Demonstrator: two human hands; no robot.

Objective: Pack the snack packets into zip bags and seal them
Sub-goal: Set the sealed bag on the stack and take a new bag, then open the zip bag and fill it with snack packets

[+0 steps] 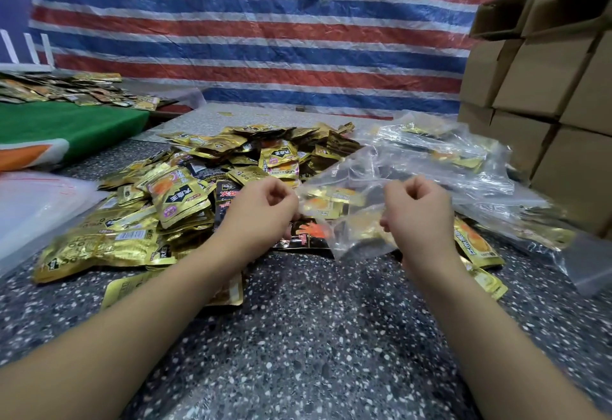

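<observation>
At mid-frame, the left hand [265,207] and right hand [419,212] each hold a narrow, pinching grip on opposite ends of a clear zip bag [351,217] containing gold snack packets. Loose snack packets [185,194] are heaped on the speckled surface [314,336] at centre left; filled bags [463,161] pile up at right, beside cardboard boxes [546,88].

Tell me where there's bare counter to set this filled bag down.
Free: the speckled counter nearest you, between your forearms, in front of the loose packet pile. Crowded: that pile on the left, the filled zip bags on the right up to the cardboard boxes.
</observation>
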